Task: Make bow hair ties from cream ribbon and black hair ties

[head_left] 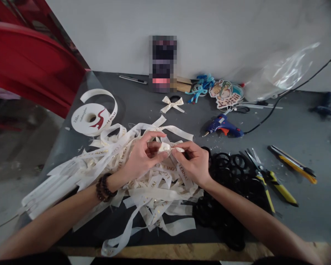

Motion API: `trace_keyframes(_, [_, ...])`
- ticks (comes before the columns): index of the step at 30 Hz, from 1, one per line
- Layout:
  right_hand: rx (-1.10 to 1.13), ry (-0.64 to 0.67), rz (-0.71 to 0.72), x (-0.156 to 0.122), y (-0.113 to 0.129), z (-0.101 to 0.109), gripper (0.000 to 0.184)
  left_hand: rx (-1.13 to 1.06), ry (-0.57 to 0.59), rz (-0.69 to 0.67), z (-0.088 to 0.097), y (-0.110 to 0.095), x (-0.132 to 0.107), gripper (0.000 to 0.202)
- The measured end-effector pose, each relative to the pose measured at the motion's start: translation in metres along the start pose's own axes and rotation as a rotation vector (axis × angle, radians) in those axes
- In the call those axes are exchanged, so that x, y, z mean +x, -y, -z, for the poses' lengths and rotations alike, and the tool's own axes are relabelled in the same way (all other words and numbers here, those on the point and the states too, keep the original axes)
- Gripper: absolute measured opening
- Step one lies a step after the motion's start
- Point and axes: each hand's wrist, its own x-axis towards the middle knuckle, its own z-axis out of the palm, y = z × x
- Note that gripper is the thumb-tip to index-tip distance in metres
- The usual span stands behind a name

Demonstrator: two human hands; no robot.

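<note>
Between my two hands, over the ribbon heap, is a small folded piece of cream ribbon [164, 148]. My left hand [143, 151] pinches its left part between thumb and fingers. At its right end, my right hand [192, 158] closes thumb and fingertips on it. Below lies a tangled pile of printed white ribbon strips [160, 191] with gold lettering. To the right of the pile, partly under my right forearm, sit many black hair ties [234, 165]. A finished-looking cream bow on a black hair tie [172, 105] lies beyond my hands.
A ribbon spool [79, 119] stands at the left. Right of my hands lie a blue glue gun [223, 126] with a black cord, yellow-handled scissors [278, 186] and a yellow cutter [295, 165]. A blurred-out phone-like object [163, 62] leans on the wall. A red chair [30, 62] is at left.
</note>
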Motion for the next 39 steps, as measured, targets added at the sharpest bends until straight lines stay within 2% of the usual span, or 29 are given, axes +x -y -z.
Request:
trace_keyframes(4, [-0.100, 0.034, 0.053, -0.001, 0.006, 0.001, 0.014, 0.056, -0.031, -0.006, -0.001, 0.002, 0.000, 0.073])
trace_keyframes(7, [-0.124, 0.054, 0.070, -0.001, 0.008, 0.003, 0.016, 0.105, -0.121, -0.010, 0.000, 0.004, 0.001, 0.063])
trace_keyframes(9, [-0.125, 0.042, 0.078, 0.000, 0.009, 0.005, 0.020, 0.079, -0.142, -0.004, 0.000, 0.005, 0.001, 0.056])
trace_keyframes(14, [-0.078, 0.052, 0.110, -0.001, 0.011, 0.006, 0.019, 0.058, -0.090, 0.026, 0.000, 0.005, 0.000, 0.032])
trace_keyframes(20, [-0.120, 0.007, 0.149, -0.003, 0.013, 0.003, 0.013, 0.090, -0.033, 0.024, -0.001, 0.004, -0.001, 0.024])
trace_keyframes(23, [-0.067, 0.027, 0.089, -0.001, 0.010, 0.003, 0.015, 0.095, -0.055, 0.039, -0.002, 0.002, -0.001, 0.018])
trace_keyframes(26, [-0.026, 0.024, 0.031, 0.001, 0.006, 0.005, 0.019, 0.089, -0.084, 0.066, -0.004, 0.001, -0.001, 0.016])
trace_keyframes(34, [-0.055, -0.002, 0.030, 0.000, 0.004, 0.006, 0.020, 0.110, -0.071, 0.068, -0.004, 0.002, -0.002, 0.015])
trace_keyframes(39, [-0.019, 0.027, 0.087, -0.001, 0.005, 0.007, 0.018, 0.081, 0.017, 0.087, -0.002, 0.006, -0.002, 0.016])
